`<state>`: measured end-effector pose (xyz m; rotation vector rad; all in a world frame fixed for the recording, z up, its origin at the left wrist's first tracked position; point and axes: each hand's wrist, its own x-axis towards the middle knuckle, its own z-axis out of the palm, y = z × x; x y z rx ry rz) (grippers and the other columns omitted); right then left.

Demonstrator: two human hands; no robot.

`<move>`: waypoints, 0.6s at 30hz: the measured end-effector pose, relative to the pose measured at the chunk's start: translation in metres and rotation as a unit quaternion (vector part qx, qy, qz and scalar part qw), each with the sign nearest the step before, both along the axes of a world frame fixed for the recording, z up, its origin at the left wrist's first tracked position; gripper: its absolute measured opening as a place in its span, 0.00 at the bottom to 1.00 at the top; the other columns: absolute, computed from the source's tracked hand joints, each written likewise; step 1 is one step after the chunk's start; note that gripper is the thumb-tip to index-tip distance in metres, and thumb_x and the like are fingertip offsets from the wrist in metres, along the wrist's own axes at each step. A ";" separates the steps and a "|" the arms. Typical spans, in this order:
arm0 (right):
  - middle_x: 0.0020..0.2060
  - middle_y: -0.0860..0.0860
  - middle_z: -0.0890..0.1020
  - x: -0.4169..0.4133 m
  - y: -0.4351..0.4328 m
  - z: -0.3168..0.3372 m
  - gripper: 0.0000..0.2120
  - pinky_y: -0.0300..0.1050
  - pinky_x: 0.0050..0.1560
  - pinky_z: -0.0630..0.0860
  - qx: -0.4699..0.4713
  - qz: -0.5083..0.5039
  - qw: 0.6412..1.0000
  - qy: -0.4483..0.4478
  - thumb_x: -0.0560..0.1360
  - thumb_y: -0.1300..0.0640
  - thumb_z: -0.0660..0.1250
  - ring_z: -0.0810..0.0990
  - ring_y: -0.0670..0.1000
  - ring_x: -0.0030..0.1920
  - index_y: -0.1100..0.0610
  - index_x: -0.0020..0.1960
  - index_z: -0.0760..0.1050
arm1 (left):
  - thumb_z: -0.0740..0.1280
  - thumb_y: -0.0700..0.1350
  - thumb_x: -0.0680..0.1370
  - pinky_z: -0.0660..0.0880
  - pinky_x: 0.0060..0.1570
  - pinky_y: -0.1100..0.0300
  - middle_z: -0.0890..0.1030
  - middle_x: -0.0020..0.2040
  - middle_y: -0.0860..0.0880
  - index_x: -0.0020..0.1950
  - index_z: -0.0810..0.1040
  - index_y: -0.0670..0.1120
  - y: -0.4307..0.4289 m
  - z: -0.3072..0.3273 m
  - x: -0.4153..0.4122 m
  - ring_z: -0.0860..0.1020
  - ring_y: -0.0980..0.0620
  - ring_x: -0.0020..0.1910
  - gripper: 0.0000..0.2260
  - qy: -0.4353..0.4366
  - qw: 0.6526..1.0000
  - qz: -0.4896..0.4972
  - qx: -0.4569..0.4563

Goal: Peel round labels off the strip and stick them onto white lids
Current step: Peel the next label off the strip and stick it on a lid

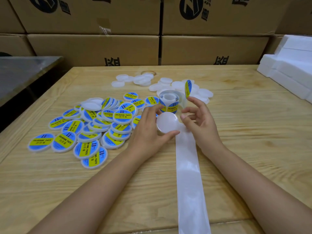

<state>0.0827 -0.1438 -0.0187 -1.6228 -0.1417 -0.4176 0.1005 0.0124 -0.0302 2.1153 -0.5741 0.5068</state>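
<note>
My left hand (148,130) grips a blank white lid (167,122) between thumb and fingers, just above the table. My right hand (199,120) is beside it, fingers spread and curved, and a peeled round blue-and-yellow label (187,88) stands on edge stuck to its raised fingertip. Behind the hands sits the label roll (168,102). Its empty white backing strip (189,174) runs from under the lid toward me along the table.
A heap of labelled lids (87,125) lies at the left. Unlabelled white lids (135,79) are scattered at the back and behind the roll. Cardboard boxes (101,48) wall the far edge, white foam blocks (290,70) sit at the right, a metal table (22,71) at the left.
</note>
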 end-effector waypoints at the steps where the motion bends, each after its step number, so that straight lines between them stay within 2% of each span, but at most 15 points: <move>1: 0.43 0.50 0.79 0.000 0.002 -0.001 0.22 0.40 0.42 0.73 -0.005 0.023 1.000 0.006 0.74 0.67 0.67 0.73 0.48 0.37 0.45 0.60 0.69 | 0.77 0.51 0.65 0.65 0.46 0.74 0.70 0.54 0.53 0.66 0.68 0.45 0.000 0.000 0.000 0.71 0.56 0.47 0.33 -0.004 1.000 -0.004 -0.005; 3: 0.38 0.50 0.80 0.000 0.005 -0.005 0.23 0.42 0.40 0.73 0.001 0.058 0.998 0.016 0.74 0.69 0.66 0.73 0.51 0.34 0.46 0.61 0.68 | 0.78 0.51 0.64 0.64 0.47 0.77 0.70 0.54 0.52 0.66 0.69 0.44 -0.001 0.000 0.000 0.71 0.59 0.46 0.34 0.001 1.000 -0.015 -0.012; 5: 0.34 0.47 0.79 0.001 0.005 -0.007 0.25 0.39 0.38 0.74 0.011 0.063 0.998 0.018 0.74 0.72 0.64 0.73 0.49 0.32 0.46 0.61 0.68 | 0.78 0.49 0.64 0.64 0.46 0.79 0.70 0.53 0.52 0.66 0.70 0.44 -0.002 -0.001 0.001 0.71 0.63 0.44 0.34 0.008 0.999 -0.030 -0.014; 7: 0.33 0.45 0.80 0.002 0.003 -0.007 0.25 0.40 0.41 0.73 0.020 0.054 0.998 0.016 0.74 0.72 0.64 0.74 0.50 0.34 0.46 0.60 0.67 | 0.76 0.46 0.68 0.65 0.46 0.78 0.71 0.51 0.54 0.65 0.71 0.45 -0.001 -0.001 0.003 0.73 0.65 0.42 0.28 0.024 0.999 -0.036 -0.029; 9: 0.33 0.44 0.81 0.004 0.001 -0.008 0.25 0.41 0.44 0.73 0.022 0.050 0.998 0.013 0.74 0.72 0.65 0.74 0.53 0.38 0.45 0.60 0.67 | 0.70 0.41 0.74 0.71 0.47 0.68 0.72 0.49 0.57 0.62 0.74 0.49 0.000 0.000 0.006 0.77 0.58 0.40 0.17 0.065 0.995 -0.036 -0.065; 10: 0.34 0.44 0.81 0.004 0.001 -0.008 0.25 0.41 0.44 0.72 0.022 0.048 0.999 0.011 0.74 0.71 0.65 0.73 0.54 0.38 0.45 0.61 0.66 | 0.68 0.40 0.76 0.74 0.46 0.61 0.74 0.47 0.57 0.60 0.75 0.52 0.001 0.001 0.007 0.79 0.53 0.40 0.14 0.101 0.990 -0.039 -0.090; 12: 0.35 0.45 0.81 0.005 0.001 -0.008 0.26 0.42 0.45 0.71 0.026 0.041 0.999 0.008 0.74 0.71 0.65 0.72 0.54 0.38 0.46 0.63 0.65 | 0.66 0.39 0.77 0.78 0.46 0.53 0.77 0.43 0.52 0.57 0.75 0.55 0.002 0.001 0.009 0.80 0.48 0.38 0.13 0.164 0.978 -0.054 -0.120; 15: 0.35 0.44 0.81 0.006 0.000 -0.008 0.28 0.40 0.45 0.71 0.034 0.028 0.999 0.014 0.73 0.69 0.67 0.73 0.53 0.38 0.47 0.65 0.62 | 0.66 0.38 0.77 0.78 0.46 0.53 0.79 0.42 0.51 0.52 0.76 0.55 0.003 0.002 0.008 0.83 0.51 0.36 0.12 0.214 0.956 -0.083 -0.180; 18: 0.36 0.46 0.81 0.006 -0.001 -0.009 0.30 0.43 0.47 0.71 0.018 0.031 0.999 0.027 0.72 0.68 0.69 0.74 0.52 0.39 0.49 0.67 0.61 | 0.64 0.35 0.77 0.79 0.48 0.49 0.79 0.43 0.50 0.51 0.72 0.51 -0.002 0.003 0.008 0.84 0.48 0.37 0.11 0.266 0.922 -0.103 -0.263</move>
